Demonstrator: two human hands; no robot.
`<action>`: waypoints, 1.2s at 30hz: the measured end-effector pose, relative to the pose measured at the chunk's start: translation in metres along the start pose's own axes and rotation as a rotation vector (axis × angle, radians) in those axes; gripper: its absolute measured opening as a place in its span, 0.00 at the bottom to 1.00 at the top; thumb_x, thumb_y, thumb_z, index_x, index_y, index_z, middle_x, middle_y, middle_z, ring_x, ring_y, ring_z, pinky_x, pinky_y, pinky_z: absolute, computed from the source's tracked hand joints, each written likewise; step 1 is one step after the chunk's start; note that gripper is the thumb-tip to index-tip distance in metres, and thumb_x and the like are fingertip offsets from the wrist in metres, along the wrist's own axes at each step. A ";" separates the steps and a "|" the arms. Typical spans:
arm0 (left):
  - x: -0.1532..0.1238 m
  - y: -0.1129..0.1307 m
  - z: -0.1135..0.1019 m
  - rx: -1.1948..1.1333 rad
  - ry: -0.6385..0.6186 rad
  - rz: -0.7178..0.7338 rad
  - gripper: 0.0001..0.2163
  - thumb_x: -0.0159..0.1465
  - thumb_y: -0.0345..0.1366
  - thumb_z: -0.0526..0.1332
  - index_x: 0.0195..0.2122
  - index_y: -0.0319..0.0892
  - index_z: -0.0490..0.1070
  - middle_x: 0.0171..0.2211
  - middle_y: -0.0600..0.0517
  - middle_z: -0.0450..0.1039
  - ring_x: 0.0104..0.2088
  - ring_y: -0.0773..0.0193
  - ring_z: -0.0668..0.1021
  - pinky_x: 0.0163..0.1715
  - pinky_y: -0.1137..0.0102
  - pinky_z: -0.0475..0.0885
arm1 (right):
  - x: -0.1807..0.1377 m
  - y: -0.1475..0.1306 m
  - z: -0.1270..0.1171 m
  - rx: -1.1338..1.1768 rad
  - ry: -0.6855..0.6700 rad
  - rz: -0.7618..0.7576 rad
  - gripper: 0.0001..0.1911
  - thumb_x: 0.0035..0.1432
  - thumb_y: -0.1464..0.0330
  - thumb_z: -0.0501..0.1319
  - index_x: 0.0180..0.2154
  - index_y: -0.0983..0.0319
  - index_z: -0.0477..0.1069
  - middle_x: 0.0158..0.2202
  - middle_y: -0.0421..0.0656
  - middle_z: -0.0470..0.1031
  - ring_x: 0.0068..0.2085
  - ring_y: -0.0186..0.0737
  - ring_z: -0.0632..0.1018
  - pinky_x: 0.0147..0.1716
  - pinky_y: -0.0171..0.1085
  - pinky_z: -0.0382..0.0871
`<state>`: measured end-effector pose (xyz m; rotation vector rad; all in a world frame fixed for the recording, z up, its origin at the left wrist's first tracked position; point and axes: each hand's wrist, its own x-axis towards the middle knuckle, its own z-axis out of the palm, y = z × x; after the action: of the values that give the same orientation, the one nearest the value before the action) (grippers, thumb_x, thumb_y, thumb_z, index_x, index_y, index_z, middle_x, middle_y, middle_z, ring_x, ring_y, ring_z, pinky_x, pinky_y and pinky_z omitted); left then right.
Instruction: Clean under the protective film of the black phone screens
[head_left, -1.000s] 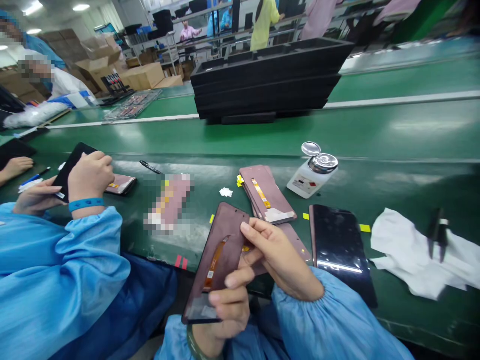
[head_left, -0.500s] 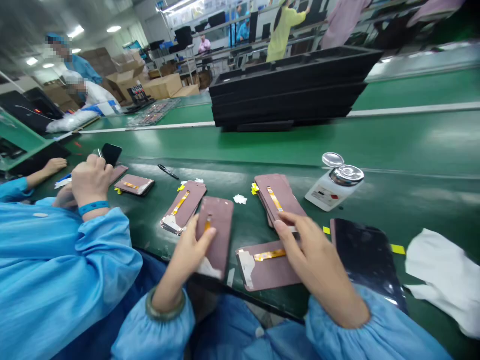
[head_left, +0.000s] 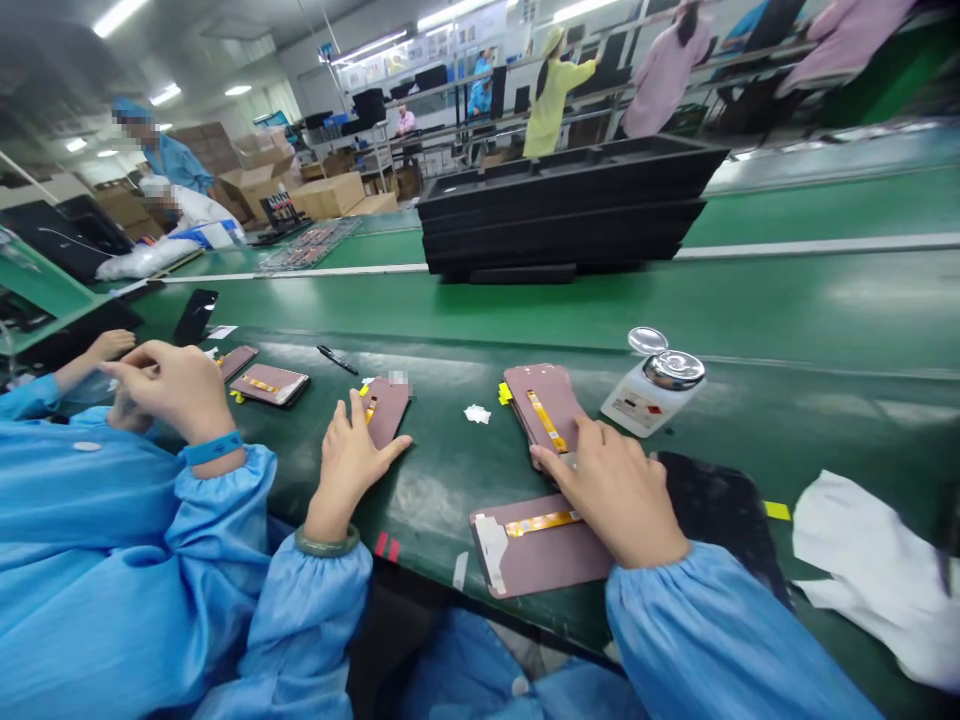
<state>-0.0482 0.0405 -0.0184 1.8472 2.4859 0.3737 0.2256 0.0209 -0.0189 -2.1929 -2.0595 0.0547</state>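
Observation:
My left hand [head_left: 351,458] lies flat, fingers spread, on the near end of a pinkish phone panel [head_left: 390,405] at the bench's front. My right hand [head_left: 613,487] stretches forward, its fingertips resting on the near end of a stack of pink panels [head_left: 541,400] with an orange flex strip. Under that wrist another pink panel [head_left: 525,548] lies flat at the bench edge, with an orange flex cable on top. A dark glass screen [head_left: 724,500] lies just right of my right hand.
A co-worker's hands [head_left: 169,385] in blue sleeves work at the left, near two more panels [head_left: 268,384]. A white pump bottle [head_left: 651,388], a white cloth [head_left: 877,560], a pen [head_left: 336,359] and stacked black trays [head_left: 562,210] sit on the green belt [head_left: 787,300].
The panel I held up in both hands has gone down onto the bench. My left hand slid it left onto the pile; my right hand reached to the middle stack.

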 end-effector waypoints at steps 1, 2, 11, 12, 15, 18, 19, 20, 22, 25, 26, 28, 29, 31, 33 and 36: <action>-0.002 0.002 0.001 0.010 0.000 -0.006 0.47 0.56 0.51 0.64 0.67 0.28 0.42 0.61 0.25 0.57 0.61 0.35 0.63 0.56 0.48 0.61 | 0.000 0.001 0.001 0.008 0.007 -0.003 0.23 0.62 0.55 0.57 0.47 0.68 0.66 0.42 0.54 0.74 0.43 0.56 0.76 0.35 0.45 0.66; -0.003 0.004 0.002 0.018 0.009 -0.021 0.45 0.58 0.49 0.62 0.67 0.27 0.42 0.58 0.26 0.62 0.58 0.35 0.66 0.53 0.48 0.63 | 0.000 0.001 0.002 0.014 0.012 -0.006 0.23 0.62 0.55 0.57 0.47 0.68 0.65 0.43 0.54 0.73 0.43 0.55 0.76 0.35 0.44 0.66; -0.007 0.008 0.002 -0.109 0.151 -0.028 0.40 0.59 0.43 0.60 0.66 0.22 0.45 0.58 0.22 0.60 0.60 0.32 0.64 0.55 0.44 0.59 | 0.000 0.009 0.010 0.228 0.176 -0.006 0.22 0.60 0.61 0.57 0.52 0.69 0.66 0.48 0.59 0.71 0.49 0.62 0.72 0.42 0.53 0.67; -0.011 0.010 0.003 -0.147 0.170 -0.010 0.40 0.59 0.43 0.60 0.65 0.23 0.46 0.61 0.22 0.55 0.63 0.32 0.58 0.58 0.43 0.54 | 0.001 0.011 0.011 0.328 0.189 0.007 0.22 0.59 0.62 0.58 0.52 0.69 0.66 0.49 0.60 0.70 0.51 0.62 0.71 0.44 0.54 0.66; -0.022 0.020 0.006 -0.305 0.212 0.052 0.38 0.60 0.44 0.60 0.65 0.26 0.48 0.66 0.26 0.45 0.68 0.41 0.44 0.63 0.46 0.40 | 0.008 0.021 0.012 0.580 0.176 0.054 0.20 0.56 0.65 0.59 0.49 0.67 0.71 0.46 0.56 0.73 0.50 0.57 0.73 0.48 0.52 0.67; -0.031 0.032 0.008 -0.525 0.179 0.120 0.36 0.60 0.44 0.60 0.65 0.31 0.51 0.67 0.33 0.46 0.69 0.52 0.44 0.65 0.53 0.38 | 0.011 0.028 0.006 0.693 0.152 0.094 0.17 0.57 0.64 0.58 0.47 0.63 0.73 0.40 0.49 0.77 0.40 0.47 0.78 0.41 0.45 0.72; -0.033 0.036 0.008 -0.607 0.149 0.132 0.35 0.60 0.44 0.61 0.64 0.33 0.53 0.67 0.34 0.47 0.69 0.53 0.44 0.65 0.54 0.37 | 0.010 0.028 0.003 0.769 0.164 0.117 0.17 0.57 0.63 0.58 0.47 0.61 0.73 0.40 0.48 0.78 0.38 0.45 0.79 0.40 0.44 0.73; -0.035 0.040 0.007 -0.694 0.109 0.137 0.35 0.59 0.45 0.62 0.64 0.34 0.54 0.67 0.35 0.48 0.69 0.53 0.45 0.65 0.54 0.37 | 0.007 0.026 -0.001 0.877 0.184 0.142 0.17 0.57 0.61 0.58 0.47 0.60 0.73 0.41 0.47 0.78 0.39 0.44 0.79 0.39 0.43 0.73; -0.041 0.048 0.006 -0.894 -0.009 0.141 0.37 0.57 0.50 0.63 0.63 0.36 0.55 0.66 0.35 0.51 0.68 0.51 0.50 0.65 0.53 0.41 | -0.004 0.016 -0.008 1.159 0.217 0.183 0.18 0.56 0.58 0.61 0.46 0.59 0.72 0.42 0.46 0.78 0.41 0.44 0.79 0.40 0.42 0.74; -0.062 0.065 0.001 -1.235 -0.269 0.144 0.39 0.58 0.61 0.55 0.63 0.36 0.57 0.62 0.35 0.61 0.62 0.47 0.64 0.60 0.53 0.60 | -0.027 -0.011 -0.012 1.489 0.094 0.173 0.18 0.52 0.57 0.65 0.42 0.59 0.71 0.39 0.46 0.78 0.38 0.42 0.79 0.36 0.39 0.75; -0.072 0.070 -0.001 -1.340 -0.356 0.130 0.38 0.60 0.62 0.51 0.62 0.37 0.59 0.60 0.36 0.64 0.60 0.46 0.68 0.57 0.53 0.65 | -0.035 -0.020 -0.012 1.524 0.014 0.147 0.17 0.52 0.56 0.66 0.41 0.59 0.71 0.38 0.46 0.78 0.37 0.42 0.79 0.35 0.38 0.75; -0.091 0.078 -0.005 -1.507 -0.491 0.064 0.30 0.64 0.55 0.50 0.59 0.38 0.64 0.57 0.38 0.69 0.55 0.46 0.73 0.52 0.53 0.71 | -0.050 -0.030 -0.012 1.489 -0.117 0.043 0.17 0.55 0.56 0.63 0.42 0.59 0.69 0.39 0.47 0.78 0.39 0.43 0.80 0.35 0.39 0.76; -0.098 0.079 -0.008 -1.568 -0.537 0.019 0.26 0.65 0.51 0.52 0.57 0.38 0.67 0.55 0.38 0.71 0.53 0.46 0.75 0.51 0.53 0.72 | -0.055 -0.032 -0.012 1.411 -0.164 -0.027 0.17 0.57 0.55 0.61 0.44 0.58 0.69 0.39 0.46 0.78 0.39 0.43 0.80 0.35 0.39 0.76; -0.103 0.074 -0.013 -1.653 -0.573 -0.081 0.21 0.64 0.44 0.58 0.53 0.37 0.71 0.51 0.38 0.75 0.49 0.46 0.78 0.48 0.54 0.74 | -0.059 -0.028 -0.019 1.167 -0.199 -0.171 0.18 0.61 0.54 0.56 0.48 0.57 0.68 0.37 0.44 0.79 0.36 0.43 0.80 0.34 0.40 0.75; -0.097 0.059 -0.018 -1.698 -0.518 -0.182 0.18 0.62 0.41 0.62 0.49 0.35 0.74 0.46 0.37 0.78 0.44 0.46 0.80 0.45 0.55 0.76 | -0.052 -0.022 -0.031 0.881 -0.149 -0.278 0.18 0.63 0.54 0.53 0.49 0.56 0.68 0.35 0.43 0.79 0.33 0.45 0.80 0.33 0.43 0.74; -0.072 0.030 -0.022 -1.717 -0.251 -0.315 0.15 0.59 0.40 0.65 0.45 0.37 0.76 0.43 0.42 0.80 0.44 0.50 0.80 0.45 0.61 0.76 | -0.020 -0.028 -0.054 0.505 -0.025 -0.407 0.19 0.61 0.56 0.55 0.50 0.57 0.69 0.40 0.47 0.79 0.38 0.51 0.80 0.35 0.46 0.73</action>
<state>-0.0019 -0.0239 -0.0004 0.6406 1.1735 1.4367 0.2026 -0.0014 0.0367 -1.4686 -2.1614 0.4991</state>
